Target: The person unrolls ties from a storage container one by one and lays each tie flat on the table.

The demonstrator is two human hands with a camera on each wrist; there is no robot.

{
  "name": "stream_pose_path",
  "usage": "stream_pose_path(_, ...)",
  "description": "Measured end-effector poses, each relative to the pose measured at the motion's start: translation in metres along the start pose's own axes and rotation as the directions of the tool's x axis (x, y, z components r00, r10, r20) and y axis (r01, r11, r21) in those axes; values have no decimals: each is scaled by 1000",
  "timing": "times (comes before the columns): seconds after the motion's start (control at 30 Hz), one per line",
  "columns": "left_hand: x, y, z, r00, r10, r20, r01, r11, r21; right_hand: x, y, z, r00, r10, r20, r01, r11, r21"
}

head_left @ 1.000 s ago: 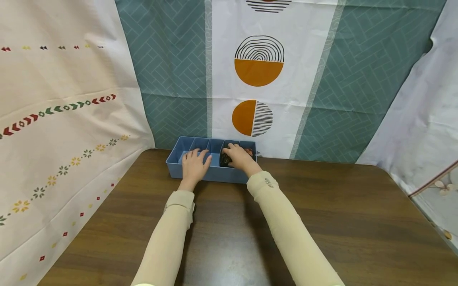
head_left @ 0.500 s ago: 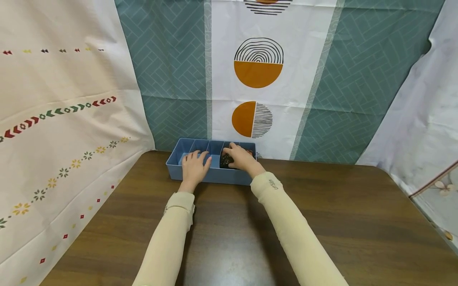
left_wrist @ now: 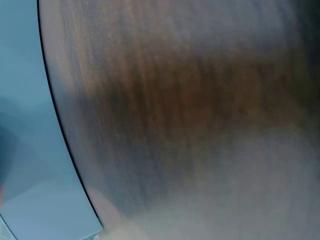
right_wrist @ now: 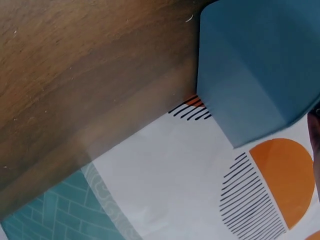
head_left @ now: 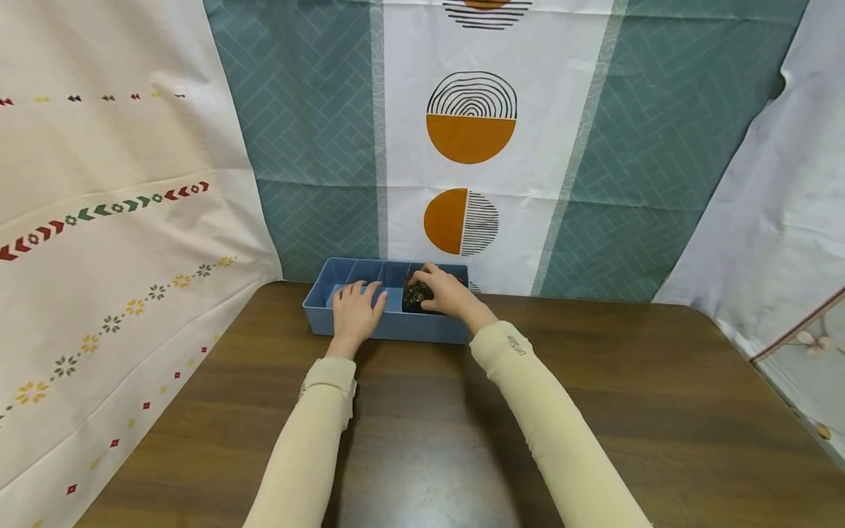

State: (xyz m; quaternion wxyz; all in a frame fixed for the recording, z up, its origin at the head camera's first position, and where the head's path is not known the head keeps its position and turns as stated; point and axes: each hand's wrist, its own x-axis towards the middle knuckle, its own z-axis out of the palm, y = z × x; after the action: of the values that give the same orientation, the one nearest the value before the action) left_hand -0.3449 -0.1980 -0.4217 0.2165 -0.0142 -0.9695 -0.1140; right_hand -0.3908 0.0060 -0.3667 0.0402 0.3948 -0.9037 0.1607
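A long blue divided box (head_left: 416, 328) stands at the table's back edge. My left hand (head_left: 354, 314) rests at its front rim, fingers spread and slightly bent over the left compartments. My right hand (head_left: 449, 295) reaches into the right part, thumb and fingers bent around a dark, floral-patterned item (head_left: 414, 295) whose exact kind I cannot tell. The hand hides much of that item and the rightmost compartment. Only the blue box wall (left_wrist: 40, 145) and a sliver of finger show in the left wrist view. The right wrist view has the box's end (right_wrist: 250, 70).
The brown wooden table (head_left: 422, 425) extends in front of the box and to both sides. Behind the box hangs a green and white patterned cloth (head_left: 317, 132). Pale cloths drape the left (head_left: 132, 257) and right sides.
My right forearm has shifted slightly right, and more of the dark patterned item shows by the fingers. Reddish contents at the far right are now mostly covered. The left hand stays at the rim.
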Motion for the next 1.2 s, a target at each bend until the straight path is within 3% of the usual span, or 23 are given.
stream_pose_path(0.17,1,0,-2,1000,3,-22,-3,1000,-2,-3,-2,-7,999,-16,-44,17,1000,24)
stream_pose_path(0.47,2,3,-3,1000,4,0,-4,1000,5,-13,0,-9,993,-3,-121,16,995,102)
stream_pose_path(0.73,1,0,-2,1000,4,-14,-4,1000,0,-20,-3,-7,977,19,-211,19,984,176)
stream_pose_path(1.2,-1,3,-1,1000,-3,-6,3,1000,-18,-34,-8,-8,955,56,-290,13,973,229)
